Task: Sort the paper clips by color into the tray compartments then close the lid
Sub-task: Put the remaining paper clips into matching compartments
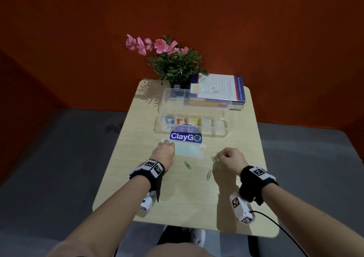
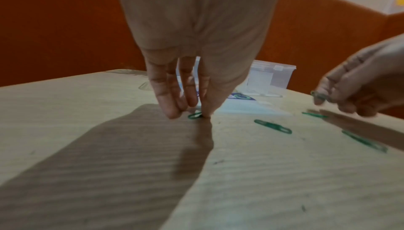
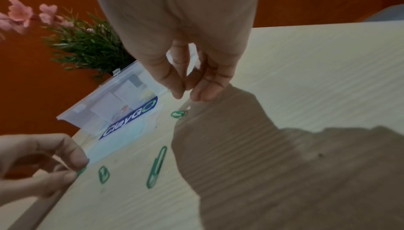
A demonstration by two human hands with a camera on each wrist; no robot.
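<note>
Clear tray (image 1: 190,127) sits open mid-surface, lid (image 1: 195,97) up; blue, red, yellow and pale clips (image 1: 186,120) lie in separate compartments. "ClayGO" sticker (image 1: 186,136) beside its front. Left hand (image 1: 164,154) pinches a green clip (image 2: 194,115) on the surface (image 1: 177,193); right hand (image 1: 229,161) pinches another clip (image 2: 319,95), lifted. Loose green clips (image 1: 188,165) between the hands.

Tray (image 1: 224,132) before book (image 1: 218,91); loose clips (image 1: 187,165) nearer, apparently on table (image 1: 137,187).
</note>
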